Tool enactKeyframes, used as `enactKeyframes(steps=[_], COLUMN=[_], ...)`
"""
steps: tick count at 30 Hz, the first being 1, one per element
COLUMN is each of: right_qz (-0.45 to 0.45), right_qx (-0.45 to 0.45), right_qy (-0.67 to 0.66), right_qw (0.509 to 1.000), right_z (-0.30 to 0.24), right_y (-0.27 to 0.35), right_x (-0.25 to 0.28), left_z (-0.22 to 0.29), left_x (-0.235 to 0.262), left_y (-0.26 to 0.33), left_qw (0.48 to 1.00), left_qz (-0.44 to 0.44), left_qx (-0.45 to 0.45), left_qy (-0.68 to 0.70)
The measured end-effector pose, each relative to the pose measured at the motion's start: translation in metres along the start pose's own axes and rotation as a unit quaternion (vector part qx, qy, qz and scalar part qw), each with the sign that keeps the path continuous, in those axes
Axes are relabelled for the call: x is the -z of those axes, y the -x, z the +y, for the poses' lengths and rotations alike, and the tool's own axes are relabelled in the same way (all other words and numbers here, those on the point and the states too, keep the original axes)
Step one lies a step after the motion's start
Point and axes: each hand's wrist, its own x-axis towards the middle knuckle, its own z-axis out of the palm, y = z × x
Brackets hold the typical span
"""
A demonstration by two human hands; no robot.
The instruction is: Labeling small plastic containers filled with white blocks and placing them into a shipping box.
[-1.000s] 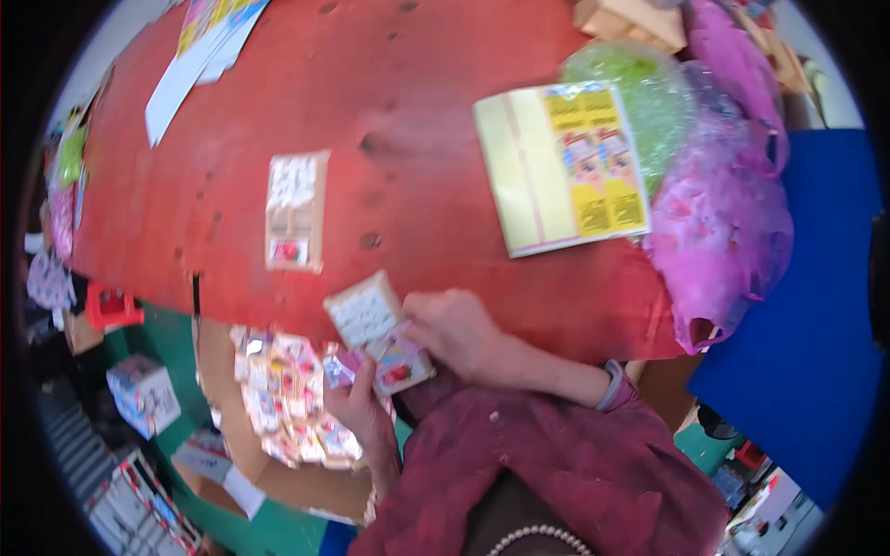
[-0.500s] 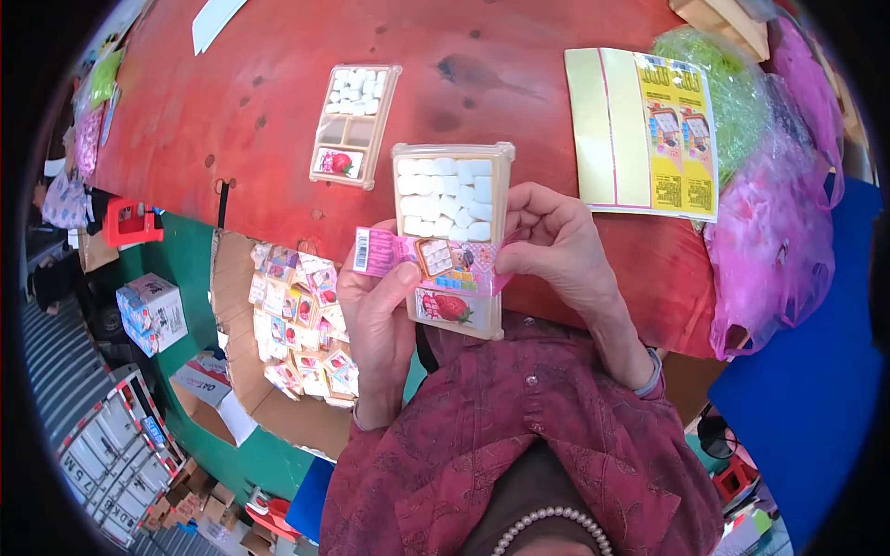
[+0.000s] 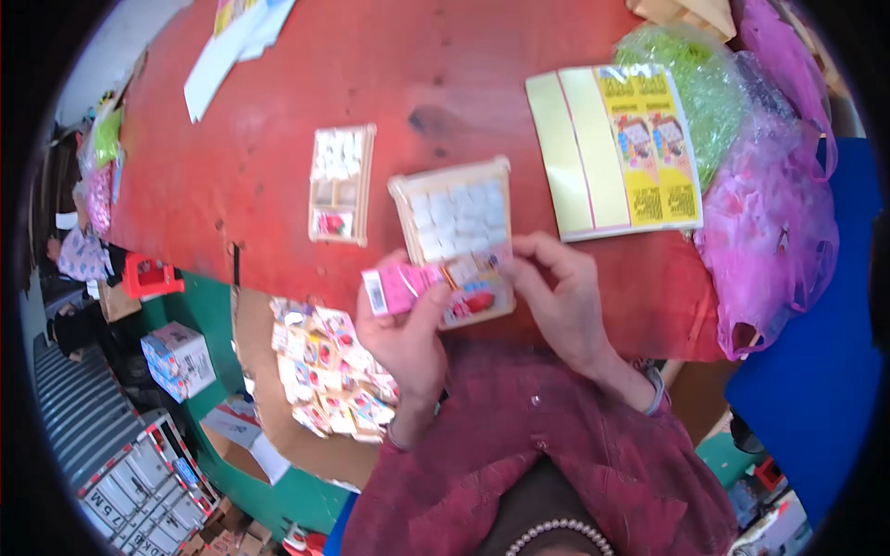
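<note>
tray (image 3: 456, 215): over near edge of counter (image 3: 464, 83)
band (image 3: 404, 288): across tray, left end loose, seemingly part-wrapped
left hand (image 3: 408, 347): grip closed, thumb on band
right hand (image 3: 565, 287): grip pinching tray's right edge
second tray (image 3: 339, 190): on counter, left, unbanded

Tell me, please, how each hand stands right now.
Left hand: closed, holding the tray and pink label.
Right hand: at the tray's right edge; its grip cannot be told.

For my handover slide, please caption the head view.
Left hand and right hand hold a tray of white pieces with a pink band, at a red table.
</note>
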Motion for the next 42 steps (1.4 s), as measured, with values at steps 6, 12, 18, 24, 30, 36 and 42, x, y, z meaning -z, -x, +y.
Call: enactKeyframes(steps=[6, 12, 18, 24, 30, 36, 42], right_qz=[-0.134, -0.128, -0.134, -0.166, -0.181, -0.144, -0.183], right_qx=[-0.009, -0.072, 0.081, 0.207, 0.266, 0.263, 0.272], right_qy=[-0.2, -0.32, -0.231, -0.292, -0.327, -0.344, -0.356], right_qw=[0.971, 0.936, 0.96, 0.919, 0.889, 0.89, 0.875], right_z=[0.008, 0.006, 0.03, 0.029, 0.042, 0.034, 0.037], right_y=[-0.011, -0.011, -0.014, -0.018, -0.019, -0.008, -0.006], right_x=[0.015, 0.043, 0.059, 0.058, 0.057, 0.058, 0.063], left_z=[0.002, 0.02, 0.012, 0.01, 0.014, 0.013, 0.013], left_x=[-0.005, -0.023, -0.03, -0.035, -0.043, -0.042, -0.048], left_y=[-0.001, -0.005, -0.024, -0.021, -0.025, -0.021, -0.011], left_qw=[0.998, 0.989, 0.93, 0.912, 0.894, 0.871, 0.859], left_qz=[-0.055, -0.136, -0.368, -0.407, -0.444, -0.489, -0.438], left_qx=[-0.021, -0.019, -0.003, -0.002, 0.044, 0.05, 0.242], left_qy=[-0.006, -0.059, 0.014, -0.054, -0.048, -0.015, 0.107])
